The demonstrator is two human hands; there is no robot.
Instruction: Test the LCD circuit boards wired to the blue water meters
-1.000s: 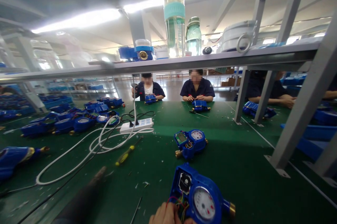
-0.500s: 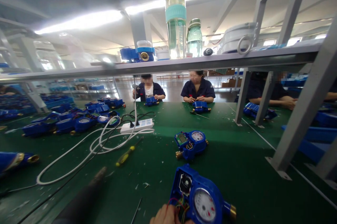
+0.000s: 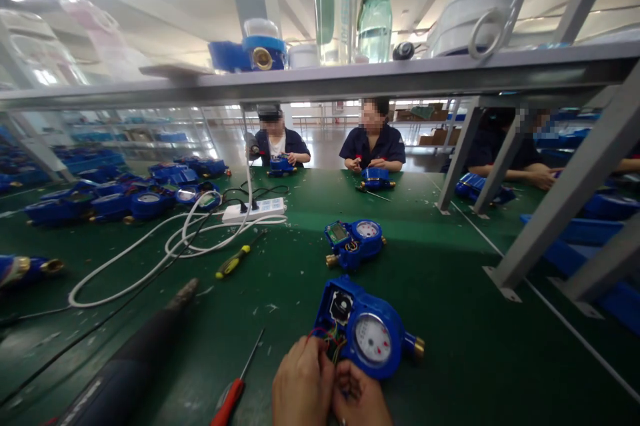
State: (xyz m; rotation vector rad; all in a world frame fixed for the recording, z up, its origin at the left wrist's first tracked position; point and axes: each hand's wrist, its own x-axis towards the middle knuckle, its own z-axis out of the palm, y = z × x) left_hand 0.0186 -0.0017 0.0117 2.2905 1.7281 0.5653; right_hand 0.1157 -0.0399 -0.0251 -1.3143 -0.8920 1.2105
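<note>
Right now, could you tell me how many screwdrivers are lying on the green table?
2: a yellow-handled screwdriver beside the white cable loops, and a red-handled screwdriver left of the hands; others may be hidden.

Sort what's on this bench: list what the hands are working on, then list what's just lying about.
In hand:
- left hand
- right hand
- open blue water meter
- its coloured wires

Lying about:
- second water meter
- red-handled screwdriver
- yellow-handled screwdriver
- heat gun
- power strip
- white cable

You see a second meter point(image 3: 353, 243) mid-tabletop, a yellow screwdriver point(image 3: 233, 264) and power strip point(image 3: 254, 210) to its left, and a red screwdriver point(image 3: 235, 391) at the near edge.
</note>
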